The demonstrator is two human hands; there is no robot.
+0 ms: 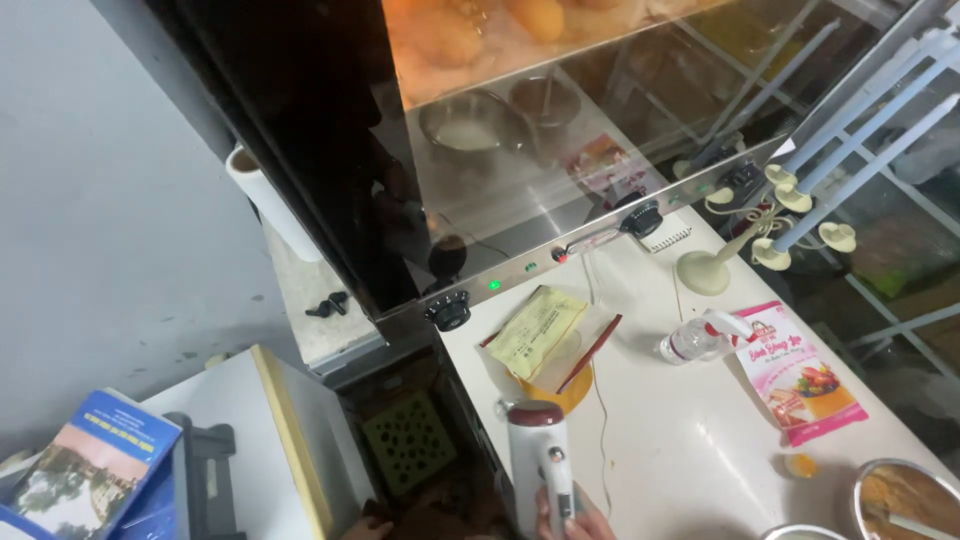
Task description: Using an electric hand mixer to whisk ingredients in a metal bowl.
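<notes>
White counter (pixel 690 440) runs along a shiny glass oven (pixel 520 200) with black knobs. At the bottom edge, one hand (pixel 572 520) is wrapped tight around a white hand mixer (pixel 540 465) that stands up at the near edge of the counter. Which hand it is cannot be told. Just behind the mixer lies a yellow packet (pixel 535 330). A pink bag (pixel 800 375) and a small plastic bottle (pixel 692 342) lie farther right.

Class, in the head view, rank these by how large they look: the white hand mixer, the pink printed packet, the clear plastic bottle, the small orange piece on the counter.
1. White hand mixer, though nearness to the camera enlarges it
2. Pink printed packet, similar in size, so the top ranking is unsure
3. Clear plastic bottle
4. Small orange piece
</notes>
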